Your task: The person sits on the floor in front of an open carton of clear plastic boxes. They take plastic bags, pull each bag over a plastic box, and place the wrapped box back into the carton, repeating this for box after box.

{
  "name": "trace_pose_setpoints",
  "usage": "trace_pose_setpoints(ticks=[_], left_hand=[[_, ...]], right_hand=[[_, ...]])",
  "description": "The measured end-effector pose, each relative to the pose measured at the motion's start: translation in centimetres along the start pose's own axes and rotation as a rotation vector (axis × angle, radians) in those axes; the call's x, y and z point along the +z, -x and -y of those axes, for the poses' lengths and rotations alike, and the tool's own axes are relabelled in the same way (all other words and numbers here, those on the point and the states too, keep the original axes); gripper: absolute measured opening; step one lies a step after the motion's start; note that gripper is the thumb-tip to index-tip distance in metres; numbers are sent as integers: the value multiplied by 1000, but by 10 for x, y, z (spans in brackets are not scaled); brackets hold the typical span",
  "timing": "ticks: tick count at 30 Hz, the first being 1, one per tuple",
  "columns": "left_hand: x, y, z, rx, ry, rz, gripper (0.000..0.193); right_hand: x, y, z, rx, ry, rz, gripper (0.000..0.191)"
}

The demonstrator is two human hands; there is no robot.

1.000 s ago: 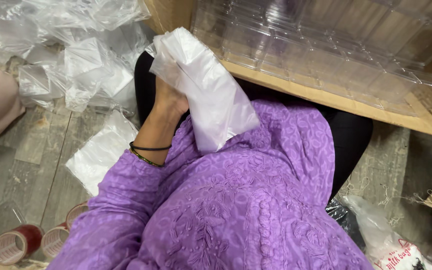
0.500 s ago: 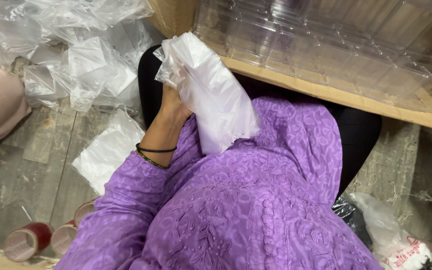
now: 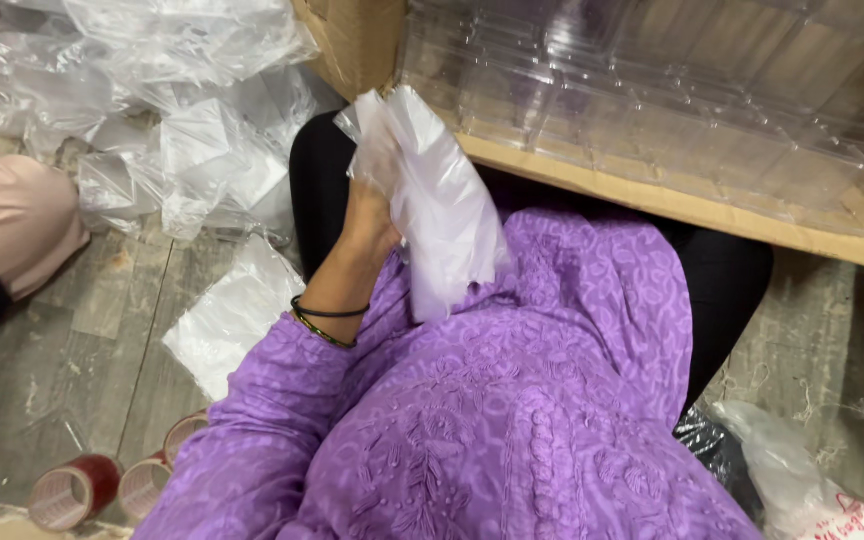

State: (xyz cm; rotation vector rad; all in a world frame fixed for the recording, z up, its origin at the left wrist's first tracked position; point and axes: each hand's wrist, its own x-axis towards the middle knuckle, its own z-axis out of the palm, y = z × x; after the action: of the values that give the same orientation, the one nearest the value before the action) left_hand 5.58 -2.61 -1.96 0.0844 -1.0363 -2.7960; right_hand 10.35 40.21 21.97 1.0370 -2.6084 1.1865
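Grey wooden floor (image 3: 72, 340) runs under everything, littered with plastic wrapping. Held up over the purple-clad lap is a thin, translucent white plastic bag (image 3: 432, 200), and the left hand (image 3: 367, 215) is clamped on its near edge, fingers curled into the film, a dark bangle at the wrist. No right hand shows; whether it touches the bag from behind cannot be told. My reading is that the bag is being handled in the air, perhaps opened or straightened, and any further move would call for a second grip on the loose far edge. Beyond the bag sits a cardboard box (image 3: 672, 205) stacked with clear plastic trays (image 3: 652, 90). Left of the bag lie crumpled clear bags (image 3: 172, 150), nearer a flat white packet (image 3: 227, 320), and rolls of red tape (image 3: 72, 490) below that.
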Motion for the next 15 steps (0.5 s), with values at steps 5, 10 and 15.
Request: trace_pose_setpoints(ticks=[5, 10, 15], left_hand=[[-18, -8, 25, 83, -22, -61, 44], [23, -13, 16, 428, -702, -56, 49], [92, 0, -9, 354, -869, -220, 47]], right_hand=[[37, -14, 11, -52, -12, 19, 90], [26, -31, 41, -207, -93, 89, 96], [171, -95, 40, -144, -286, -16, 101]])
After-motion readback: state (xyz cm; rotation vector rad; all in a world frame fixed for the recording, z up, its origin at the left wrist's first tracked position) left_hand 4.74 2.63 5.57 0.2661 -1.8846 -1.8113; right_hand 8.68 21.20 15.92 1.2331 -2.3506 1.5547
